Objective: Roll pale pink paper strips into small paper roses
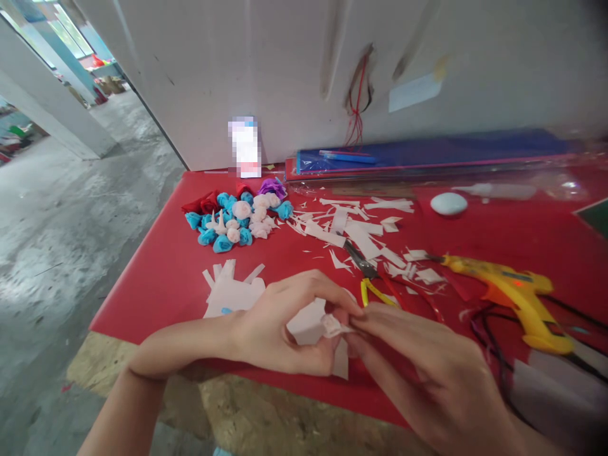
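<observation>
A small whitish-pink paper flower (331,325) is pinched between both hands above the table's front edge. My left hand (289,323) curls round it with thumb and fingertips closed on its left side. From the right, my right hand (418,361) grips a thin end of the same flower between thumb and fingers. Sheets of white paper (235,294) lie under and behind my left wrist, some cut into strips. Just beyond the hands rest pliers (363,259) with yellow and red handles. Finished blue, white, red and purple flowers (242,212) sit heaped at the back left.
White paper scraps (361,231) are strewn over the red tabletop (156,259). A yellow glue gun (513,291) with a dark cable lies at the right. Behind stand a white oval object (449,203), a long blue package (427,152) and a lit phone (246,147) against the wall.
</observation>
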Tool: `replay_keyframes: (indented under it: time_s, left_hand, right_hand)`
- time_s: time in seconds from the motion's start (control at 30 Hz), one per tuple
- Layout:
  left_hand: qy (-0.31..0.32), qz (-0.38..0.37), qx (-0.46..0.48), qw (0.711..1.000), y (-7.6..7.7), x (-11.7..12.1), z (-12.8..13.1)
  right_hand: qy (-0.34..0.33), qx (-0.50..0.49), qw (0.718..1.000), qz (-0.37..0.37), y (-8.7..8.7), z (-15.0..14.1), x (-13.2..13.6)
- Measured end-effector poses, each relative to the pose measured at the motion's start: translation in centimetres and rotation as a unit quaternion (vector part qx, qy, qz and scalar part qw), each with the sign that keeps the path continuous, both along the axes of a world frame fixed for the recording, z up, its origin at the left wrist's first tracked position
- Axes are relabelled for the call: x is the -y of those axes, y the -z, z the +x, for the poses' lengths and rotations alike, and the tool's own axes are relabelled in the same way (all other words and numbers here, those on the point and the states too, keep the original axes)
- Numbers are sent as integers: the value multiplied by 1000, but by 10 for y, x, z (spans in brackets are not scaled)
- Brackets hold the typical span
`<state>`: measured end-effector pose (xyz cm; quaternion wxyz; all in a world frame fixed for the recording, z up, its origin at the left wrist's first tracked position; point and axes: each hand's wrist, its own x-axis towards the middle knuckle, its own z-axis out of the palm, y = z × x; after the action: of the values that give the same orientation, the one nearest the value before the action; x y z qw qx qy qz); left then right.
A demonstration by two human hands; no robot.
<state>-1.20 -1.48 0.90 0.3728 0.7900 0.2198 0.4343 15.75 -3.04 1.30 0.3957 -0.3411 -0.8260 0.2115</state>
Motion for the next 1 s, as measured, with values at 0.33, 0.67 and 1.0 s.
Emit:
replay_keyframes:
  time_s: [0.33, 0.67, 1.0]
  left_hand:
    - [-175, 124, -60, 975, 0, -4, 1]
    - [-275, 334, -133, 892, 5, -5, 0]
    - [-303, 348, -138, 876, -3, 2, 3]
  right_hand:
    - [32, -106, 982, -150, 2, -3, -7]
    - [76, -61, 992, -83, 1, -10, -3]
    - [114, -32, 992, 37, 4, -10, 0]
